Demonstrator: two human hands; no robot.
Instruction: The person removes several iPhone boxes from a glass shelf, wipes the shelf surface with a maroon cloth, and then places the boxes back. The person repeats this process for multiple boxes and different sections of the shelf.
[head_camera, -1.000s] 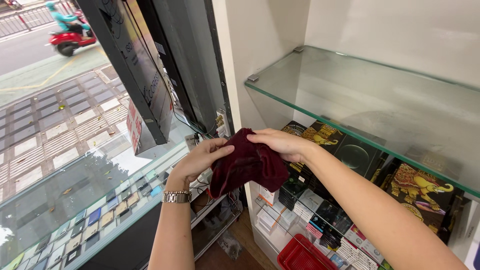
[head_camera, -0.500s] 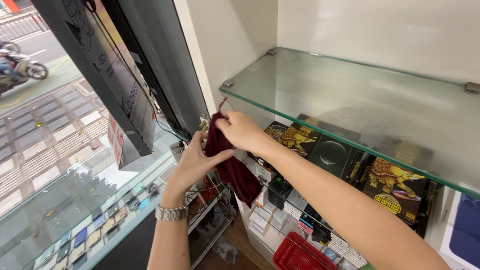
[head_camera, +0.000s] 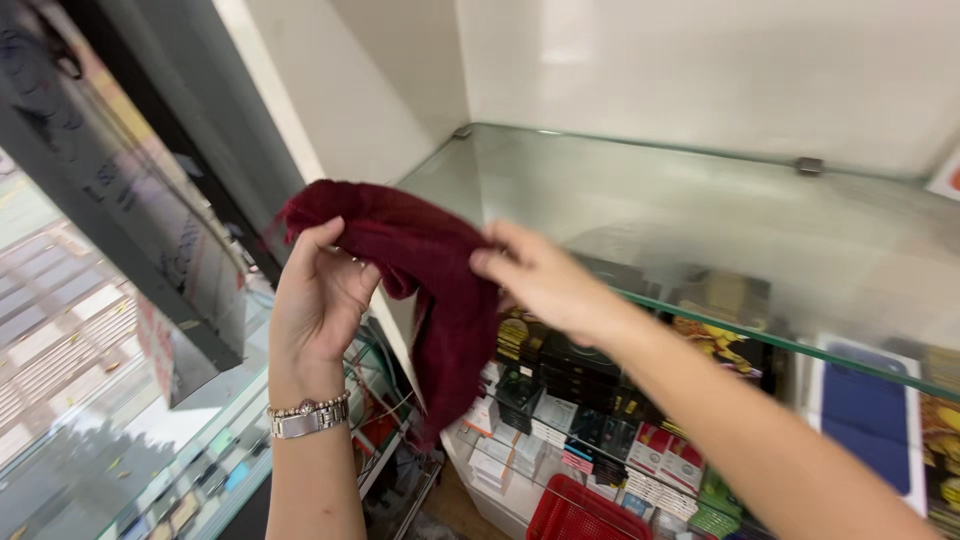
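Note:
A dark red cloth (head_camera: 420, 270) hangs between both my hands in front of a glass shelf (head_camera: 700, 220). My left hand (head_camera: 318, 295), with a metal watch on the wrist, grips the cloth's upper left corner. My right hand (head_camera: 540, 280) pinches the cloth at its right side, just before the shelf's front edge. The lower part of the cloth dangles down over the lower shelves.
Below the glass shelf stand several small boxes (head_camera: 560, 390) and a red basket (head_camera: 580, 515). At left a dark window frame (head_camera: 150, 230) and glass pane look down on a street. White walls enclose the shelf at the back.
Both hands have lifted the cloth and spread it apart. My left hand moved from under the cloth to its upper left corner; the view has turned toward the shelf.

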